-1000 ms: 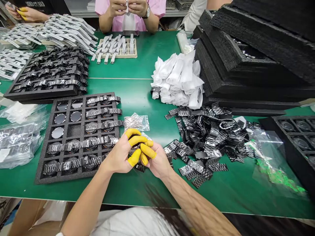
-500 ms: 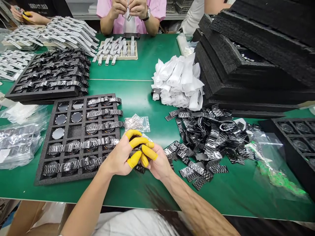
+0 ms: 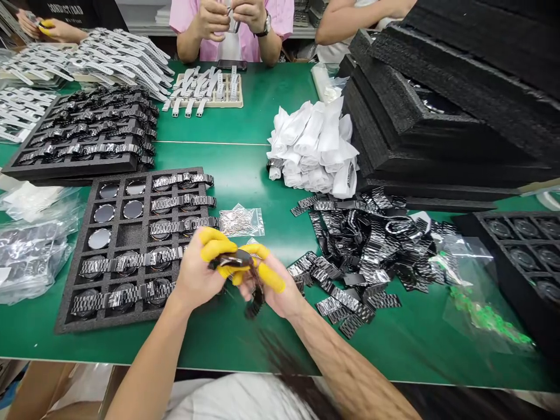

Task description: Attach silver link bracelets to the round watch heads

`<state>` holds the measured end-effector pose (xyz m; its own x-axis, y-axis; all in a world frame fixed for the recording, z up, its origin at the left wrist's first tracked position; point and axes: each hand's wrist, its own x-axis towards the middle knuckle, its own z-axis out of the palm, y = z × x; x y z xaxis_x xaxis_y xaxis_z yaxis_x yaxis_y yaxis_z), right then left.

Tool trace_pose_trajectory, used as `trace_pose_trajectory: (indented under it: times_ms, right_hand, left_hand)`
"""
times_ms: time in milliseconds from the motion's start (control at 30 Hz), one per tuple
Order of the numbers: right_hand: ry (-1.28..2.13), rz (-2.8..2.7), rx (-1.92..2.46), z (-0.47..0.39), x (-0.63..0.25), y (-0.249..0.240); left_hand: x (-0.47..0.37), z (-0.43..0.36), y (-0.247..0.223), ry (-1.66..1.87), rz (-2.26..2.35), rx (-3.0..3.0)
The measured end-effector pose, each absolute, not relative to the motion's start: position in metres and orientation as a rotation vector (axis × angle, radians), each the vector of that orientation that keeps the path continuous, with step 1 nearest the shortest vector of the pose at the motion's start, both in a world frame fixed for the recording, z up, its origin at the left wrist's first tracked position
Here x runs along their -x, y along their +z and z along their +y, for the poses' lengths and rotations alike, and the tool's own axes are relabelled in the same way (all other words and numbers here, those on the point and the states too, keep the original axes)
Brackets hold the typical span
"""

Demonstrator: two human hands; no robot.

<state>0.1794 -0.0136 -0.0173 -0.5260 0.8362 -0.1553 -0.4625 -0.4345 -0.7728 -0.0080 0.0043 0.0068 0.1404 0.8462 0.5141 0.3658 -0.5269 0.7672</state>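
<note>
Pale capitals reading roughly "ONDICT/BAD" cross the black shirt (image 3: 98,16) of a co-worker seated beyond the far edge of the green table (image 3: 210,129), toward its left corner. The 1st letter is unclear, and a 2nd, smaller line printed beneath is too small to read.

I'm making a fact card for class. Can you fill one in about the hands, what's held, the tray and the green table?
Left hand: yellow finger covers, holding a dark watch
Right hand: holding the watch's other side
Below the watch: black band, blurry
Black tray: watches, five showing without bands
Green table: also bears loose black bands, white wrapped bundles
</note>
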Motion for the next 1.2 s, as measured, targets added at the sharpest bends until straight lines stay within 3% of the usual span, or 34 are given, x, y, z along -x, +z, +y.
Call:
trace_pose_trajectory:
  times_ms: [200,267,367,500,633,833,1033,1200]
  right_hand:
    - [2.225,-1.519,0.875,-0.008,-0.193,-0.012]
    - [2.148,-1.394,0.944,-0.002,-0.198,-0.011]
    - [1.917,-1.071,0.967,0.006,-0.205,-0.011]
    - [1.819,-0.97,0.926,0.01,-0.213,-0.012]
    - [1.558,-1.207,1.055,0.015,-0.226,-0.017]
    - [0.843,-2.175,1.43,0.03,-0.241,-0.037]
    - [0.804,-2.355,1.363,0.036,-0.24,-0.044]
    - [1.136,-1.879,1.256,0.035,-0.246,-0.038]
  left_hand:
    - [0.019,0.017,0.014,1.978,1.122,-1.271]
    - [0.017,0.015,0.014,1.851,1.129,-1.378]
    - [0.004,0.005,0.009,1.352,1.088,-1.574]
    - [-0.017,-0.007,0.006,0.928,1.057,-1.439]
    - [-0.016,-0.003,0.013,1.01,1.099,-0.947]
    - [-0.002,0.009,0.023,1.313,1.149,-0.487]
    - [-0.006,0.007,0.023,1.295,1.141,-0.409]
    - [-0.004,0.006,0.019,1.232,1.157,-0.667]
